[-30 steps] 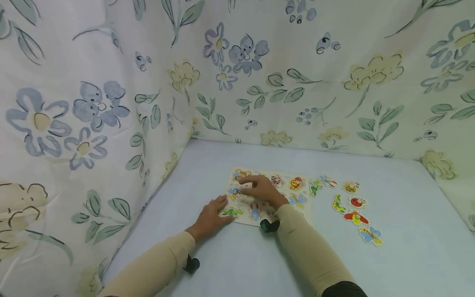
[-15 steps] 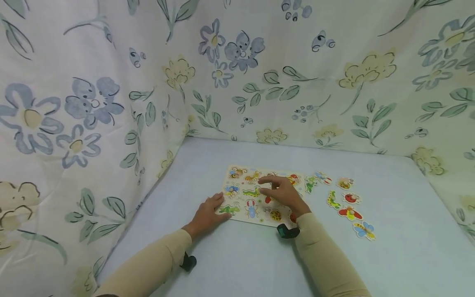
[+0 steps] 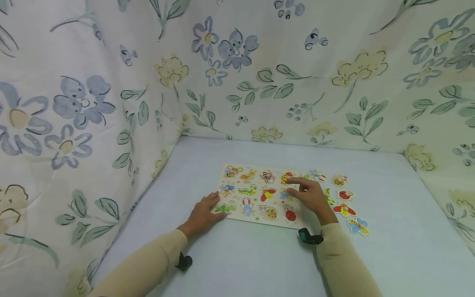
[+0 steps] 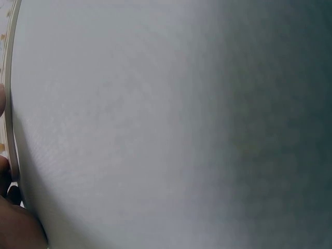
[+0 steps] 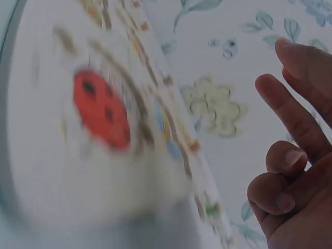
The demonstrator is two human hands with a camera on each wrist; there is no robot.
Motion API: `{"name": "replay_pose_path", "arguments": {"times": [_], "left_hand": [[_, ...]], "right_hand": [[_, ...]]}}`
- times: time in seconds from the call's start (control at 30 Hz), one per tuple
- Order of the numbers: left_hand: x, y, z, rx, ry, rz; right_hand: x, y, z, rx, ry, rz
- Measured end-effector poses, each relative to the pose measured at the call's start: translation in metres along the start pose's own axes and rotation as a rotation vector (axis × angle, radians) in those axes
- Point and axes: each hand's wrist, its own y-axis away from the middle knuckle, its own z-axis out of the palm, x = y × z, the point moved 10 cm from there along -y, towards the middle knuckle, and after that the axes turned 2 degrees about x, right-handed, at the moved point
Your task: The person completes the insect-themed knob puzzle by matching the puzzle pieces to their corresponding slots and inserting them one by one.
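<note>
A pale puzzle board printed with several colourful insects lies flat on the white table. My left hand rests at its near left corner, fingers along the left side and thumb at the front edge. Over the board's right side hovers my right hand, with index finger and thumb stretched out apart and nothing between them. In the right wrist view, the other fingers are bent, and the board's red ladybird picture appears blurred. The left wrist view catches only the board's edge and parts of fingers.
Right of the board lie several loose insect pieces: a red-winged one, a blue and yellow butterfly, a ladybird and a caterpillar partly behind my right hand. Flowered cloth hangs behind and at the left.
My right hand has moved rightward across the board, uncovering its left and middle pictures. The left hand stays at the corner. The head view has shifted slightly.
</note>
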Motion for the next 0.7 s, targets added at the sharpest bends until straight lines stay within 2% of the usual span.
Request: {"name": "replay_pose_path", "arguments": {"times": [0.17,0.3,0.47,0.7], "left_hand": [[0.001,0.001,-0.002,0.013,0.009,0.018],[0.0,0.001,-0.003,0.019,0.019,0.015],[-0.003,0.0,0.0,0.02,0.008,0.011],[-0.003,-0.001,0.002,0.018,0.009,0.006]], "right_hand": [[0.019,0.014,-0.036,0.096,0.048,0.017],[0.025,0.022,-0.062,0.174,0.085,0.021],[0.033,0.031,-0.084,0.238,0.089,0.046],[0.058,0.044,-0.102,0.309,0.124,0.225]]}}
